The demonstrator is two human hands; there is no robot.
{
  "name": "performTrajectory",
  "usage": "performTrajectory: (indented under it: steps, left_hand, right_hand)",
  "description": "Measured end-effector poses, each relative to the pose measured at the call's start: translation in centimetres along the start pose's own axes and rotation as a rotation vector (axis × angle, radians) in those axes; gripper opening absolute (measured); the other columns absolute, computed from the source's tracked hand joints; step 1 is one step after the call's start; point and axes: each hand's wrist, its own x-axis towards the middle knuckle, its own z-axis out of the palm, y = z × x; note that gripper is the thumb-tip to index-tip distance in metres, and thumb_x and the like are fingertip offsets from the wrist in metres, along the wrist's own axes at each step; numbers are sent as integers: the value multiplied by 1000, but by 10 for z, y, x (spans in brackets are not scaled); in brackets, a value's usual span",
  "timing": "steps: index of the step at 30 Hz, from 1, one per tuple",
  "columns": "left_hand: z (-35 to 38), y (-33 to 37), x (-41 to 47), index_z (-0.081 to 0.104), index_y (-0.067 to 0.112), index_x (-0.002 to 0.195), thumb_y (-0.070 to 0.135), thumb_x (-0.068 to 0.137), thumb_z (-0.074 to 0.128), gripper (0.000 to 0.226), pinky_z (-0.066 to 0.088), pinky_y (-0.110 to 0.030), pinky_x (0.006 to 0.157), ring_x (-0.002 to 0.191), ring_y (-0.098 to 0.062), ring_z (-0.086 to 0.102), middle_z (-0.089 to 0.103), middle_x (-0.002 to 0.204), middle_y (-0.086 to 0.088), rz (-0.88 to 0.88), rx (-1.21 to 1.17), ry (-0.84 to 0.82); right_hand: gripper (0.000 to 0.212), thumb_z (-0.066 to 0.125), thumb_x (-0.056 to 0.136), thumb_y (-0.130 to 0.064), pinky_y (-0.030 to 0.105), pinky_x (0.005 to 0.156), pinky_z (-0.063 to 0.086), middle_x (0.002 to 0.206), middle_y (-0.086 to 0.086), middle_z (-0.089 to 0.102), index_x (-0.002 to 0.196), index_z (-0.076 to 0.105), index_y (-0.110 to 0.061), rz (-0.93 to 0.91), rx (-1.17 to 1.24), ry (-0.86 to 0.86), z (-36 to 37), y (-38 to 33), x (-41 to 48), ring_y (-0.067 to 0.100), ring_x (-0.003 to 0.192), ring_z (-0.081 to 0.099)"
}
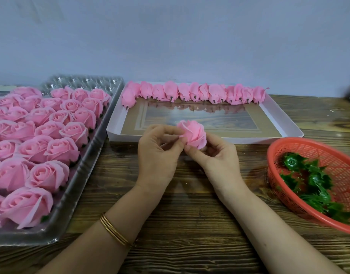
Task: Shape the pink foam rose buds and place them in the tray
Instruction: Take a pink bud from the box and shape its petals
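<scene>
A pink foam rose bud (194, 134) with spiralled petals is held above the table between both hands. My left hand (158, 155) pinches a petal at the bud's left edge. My right hand (217, 157) grips the bud from below and the right. Just behind the hands lies a shallow white box tray (279, 117) with a row of closed pink buds (194, 92) along its far edge. A clear plastic cell tray (91, 155) at the left is filled with several opened pink roses (49, 133).
A red mesh basket (292, 145) with green plastic calyxes (312, 182) stands at the right. The work surface is a dark wooden table (180, 224) against a pale wall. Gold bangles sit on my left wrist.
</scene>
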Motion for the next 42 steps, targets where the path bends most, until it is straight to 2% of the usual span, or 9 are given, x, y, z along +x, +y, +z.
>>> performTrajectory:
  steps: [3, 9, 14, 19, 21, 27, 31, 34, 42]
  left_hand:
    - [-1, 1, 1, 61, 15, 89, -11, 75, 74, 32, 52, -16, 70, 70, -1, 64, 65, 78, 6, -77, -82, -8]
    - [-4, 6, 6, 65, 1, 106, -3, 64, 77, 43, 55, -38, 89, 100, -30, 67, 69, 107, -21, -319, -282, -107]
    - [-6, 9, 7, 69, 2, 104, 7, 63, 71, 41, 46, -51, 101, 103, -34, 63, 64, 114, -30, -376, -339, -254]
    - [-12, 7, 11, 78, 9, 91, 7, 72, 64, 23, 53, -34, 95, 100, -20, 68, 73, 99, -9, -411, -419, -408]
    - [-13, 7, 12, 80, 16, 88, 9, 74, 63, 24, 54, -29, 91, 97, -15, 68, 74, 95, -3, -425, -439, -480]
    - [-17, 8, 14, 78, 15, 100, 12, 71, 69, 31, 54, -27, 89, 101, -16, 67, 72, 102, -7, -508, -536, -641]
    - [-17, 3, 16, 65, 6, 116, 10, 73, 69, 43, 53, -34, 96, 112, -23, 64, 69, 115, -14, -580, -536, -593]
    - [-16, 0, 17, 63, 7, 113, 10, 74, 67, 39, 56, -32, 88, 108, -23, 68, 72, 111, -13, -608, -548, -530]
    - [-14, -1, 17, 66, 4, 104, 7, 70, 75, 36, 59, -35, 84, 108, -30, 67, 68, 114, -22, -567, -505, -386]
  right_hand:
    - [12, 70, 85, 1, 45, 80, 49, 96, 32, 68, 96, 71, -3, -6, -30, -4, 0, -2, -1, 21, 81, 57]
    - [18, 71, 84, -2, 58, 88, 49, 98, 31, 68, 102, 73, -4, 5, -48, -12, 2, -10, -4, 37, 89, 67]
    - [23, 67, 83, 6, 61, 85, 49, 98, 34, 66, 101, 73, -7, 74, 31, -44, 4, -11, -5, 26, 80, 57]
    - [28, 69, 80, 6, 36, 80, 54, 89, 9, 74, 106, 71, -4, 101, 163, -113, -1, -6, -2, 17, 83, 65]
    - [36, 73, 77, 7, 28, 80, 54, 95, 13, 73, 111, 67, -5, 110, 212, -140, -3, -6, 0, 19, 88, 66]
    - [46, 77, 69, 5, 45, 90, 53, 98, 32, 66, 108, 55, -5, 152, 256, -175, -3, -7, 1, 33, 92, 60]
    - [45, 71, 75, 13, 55, 97, 49, 105, 37, 64, 114, 53, 1, 165, 194, -170, -4, -8, -1, 48, 100, 63]
    - [42, 72, 76, 12, 55, 96, 50, 101, 41, 61, 112, 54, -1, 159, 147, -147, -3, -10, -2, 39, 91, 60]
    - [48, 75, 73, 11, 39, 83, 55, 88, 10, 67, 112, 52, -6, 95, 127, -58, -1, -13, -2, 22, 79, 62]
